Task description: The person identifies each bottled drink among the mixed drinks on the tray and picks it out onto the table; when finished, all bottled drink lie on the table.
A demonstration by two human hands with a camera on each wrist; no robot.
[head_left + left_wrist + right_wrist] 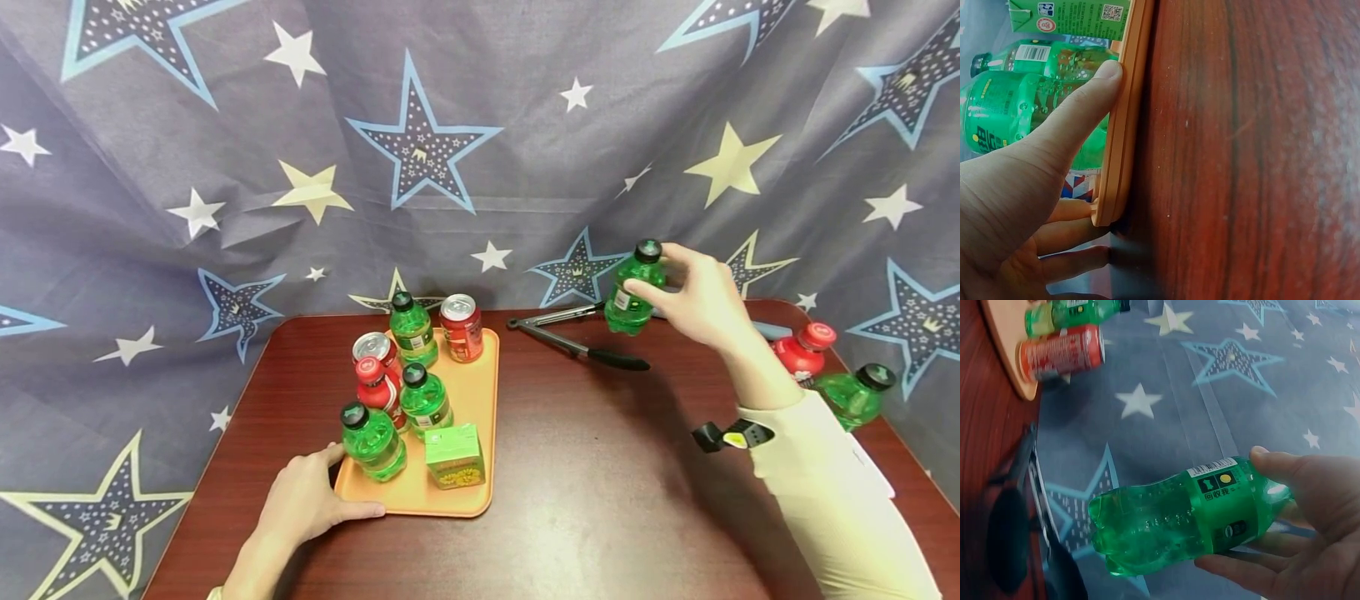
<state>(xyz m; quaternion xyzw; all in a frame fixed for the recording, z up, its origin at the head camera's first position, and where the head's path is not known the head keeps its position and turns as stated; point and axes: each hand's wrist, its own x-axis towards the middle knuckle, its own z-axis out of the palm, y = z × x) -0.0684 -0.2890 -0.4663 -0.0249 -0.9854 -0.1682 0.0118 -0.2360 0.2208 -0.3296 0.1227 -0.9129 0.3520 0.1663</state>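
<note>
My right hand (701, 296) grips a green soda bottle (632, 296) around its upper part and holds it above the table's back edge, beside the tongs. In the right wrist view the bottle (1172, 519) lies across the frame, with thumb and fingers on either side of its label. My left hand (296, 500) rests against the near-left corner of an orange tray (476, 392). Its thumb lies straight along the rim (1124, 125) and the other fingers reach out at the left side. A green bottle (373, 446) stands right beside this hand on the tray.
The tray also bears green bottles (412, 329) (426, 404), a red bottle (378, 392), red cans (462, 329) (377, 348) and a green drink carton (454, 457). Black-handled tongs (570, 346) lie right of it. Behind my right arm are another red bottle (802, 350) and green bottle (851, 396).
</note>
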